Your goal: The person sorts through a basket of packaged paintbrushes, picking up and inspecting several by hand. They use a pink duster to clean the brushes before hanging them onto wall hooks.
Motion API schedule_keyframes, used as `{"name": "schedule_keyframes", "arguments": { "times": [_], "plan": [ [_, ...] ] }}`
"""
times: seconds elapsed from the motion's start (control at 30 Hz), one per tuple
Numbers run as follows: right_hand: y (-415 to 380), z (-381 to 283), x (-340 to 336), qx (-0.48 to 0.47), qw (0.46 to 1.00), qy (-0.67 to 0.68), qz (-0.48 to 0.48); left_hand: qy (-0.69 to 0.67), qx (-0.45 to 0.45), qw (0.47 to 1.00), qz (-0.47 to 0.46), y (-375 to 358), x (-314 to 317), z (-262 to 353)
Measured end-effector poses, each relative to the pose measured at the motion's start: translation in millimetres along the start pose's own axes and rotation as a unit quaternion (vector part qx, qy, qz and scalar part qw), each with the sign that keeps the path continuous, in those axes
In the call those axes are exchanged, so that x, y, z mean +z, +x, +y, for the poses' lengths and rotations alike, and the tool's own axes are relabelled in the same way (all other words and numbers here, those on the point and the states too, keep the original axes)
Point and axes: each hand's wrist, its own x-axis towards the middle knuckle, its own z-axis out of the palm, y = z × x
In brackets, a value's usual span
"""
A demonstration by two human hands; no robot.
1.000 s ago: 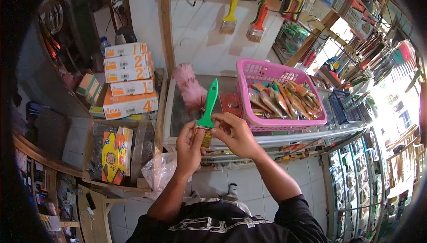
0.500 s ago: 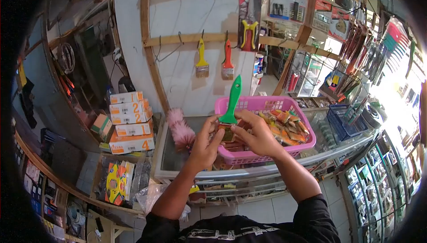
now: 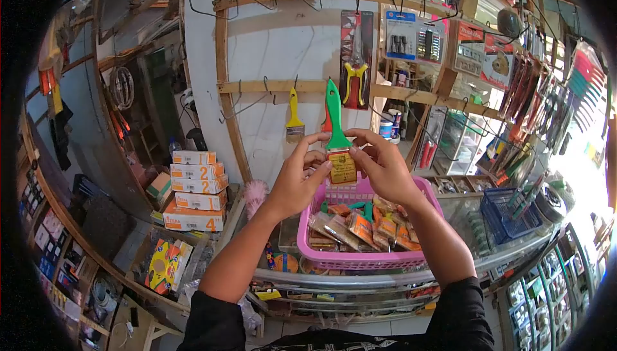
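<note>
A paintbrush with a green handle (image 3: 335, 119) is held upright, handle up, its yellow label facing me. My left hand (image 3: 299, 180) grips its left side and my right hand (image 3: 385, 168) its right side, fingertips at the ferrule. Below the hands, a pink basket (image 3: 363, 260) holds several packaged brushes with orange labels. Behind, a yellow brush (image 3: 294, 116) hangs from a hook on a wooden rail. A red brush (image 3: 326, 124) hangs beside it, mostly hidden by the green one.
The basket stands on a glass counter (image 3: 459, 213). At its right sits a blue basket (image 3: 509, 216). Stacked orange-and-white boxes (image 3: 193, 213) stand at the left, near a pink duster (image 3: 256, 197). Packaged pliers (image 3: 355, 62) hang on the rail.
Both hands have raised the green brush toward the rail, and its label now shows clearly. The view has shifted, so the pink basket appears lower and more of its contents is visible.
</note>
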Motion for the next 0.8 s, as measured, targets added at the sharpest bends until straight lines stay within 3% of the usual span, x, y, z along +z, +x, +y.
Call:
{"name": "schedule_keyframes", "arguments": {
  "times": [0.27, 0.47, 0.8],
  "plan": [
    [14.6, -5.4, -22.0, 0.001, 0.995, 0.092, -0.049, -0.019, -0.012, 1.0, -0.014, 7.7, 7.9, 26.0],
    [21.9, -6.6, -30.2, -0.036, 0.994, 0.069, -0.08, 0.022, 0.008, 0.999, 0.031, 3.5, 18.2, 31.6],
    [23.3, -17.6, -31.3, 0.026, 0.985, 0.142, -0.099, -0.02, -0.02, 1.0, 0.002, 7.6, 5.9, 40.9]
  ]
}}
